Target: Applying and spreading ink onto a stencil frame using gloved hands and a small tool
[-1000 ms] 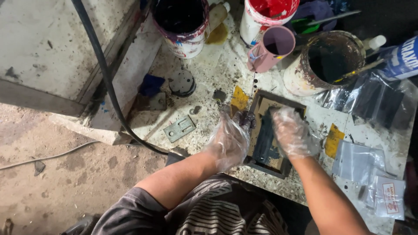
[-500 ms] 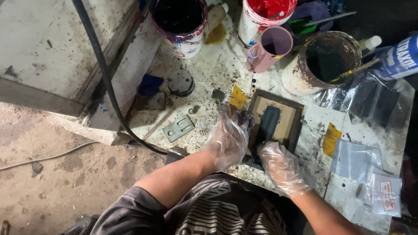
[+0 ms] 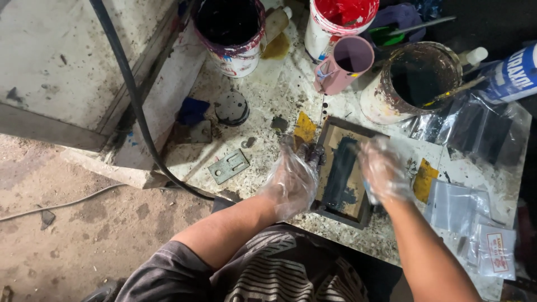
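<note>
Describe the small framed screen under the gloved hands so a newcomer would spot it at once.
On the paint-spattered table, below the dirty bucket, lies a small rectangular frame between the left hand and right hand. Unlike anything nearby, its tan mesh carries a dark blue ink streak.

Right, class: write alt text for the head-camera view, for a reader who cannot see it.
Seen from above, a person's gloved left hand steadies a small framed screen on a paint-spattered table, while the gloved right hand rests on a dark ink streak. Paint tubs, a pink cup and plastic bags surround them.
</note>
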